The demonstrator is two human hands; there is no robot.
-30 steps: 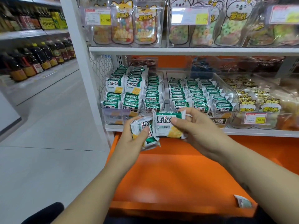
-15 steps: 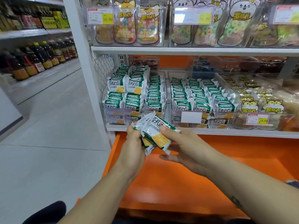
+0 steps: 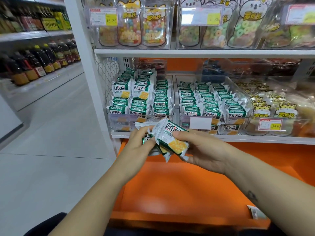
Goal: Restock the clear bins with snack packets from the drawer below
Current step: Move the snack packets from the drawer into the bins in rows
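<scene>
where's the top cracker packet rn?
Head view, centre: the top cracker packet is pinched by the right hand, beside the left hand, over the orange drawer, below the left clear bin.

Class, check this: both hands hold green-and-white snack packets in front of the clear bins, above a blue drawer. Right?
No. In the head view the drawer is orange, not blue; the left hand and right hand hold snack packets before the clear bins.

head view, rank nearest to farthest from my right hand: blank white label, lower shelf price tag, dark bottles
1. blank white label: on the clear bin front, just above the right hand.
2. lower shelf price tag: same shelf, off to the right.
3. dark bottles: across the aisle, far left.
</scene>
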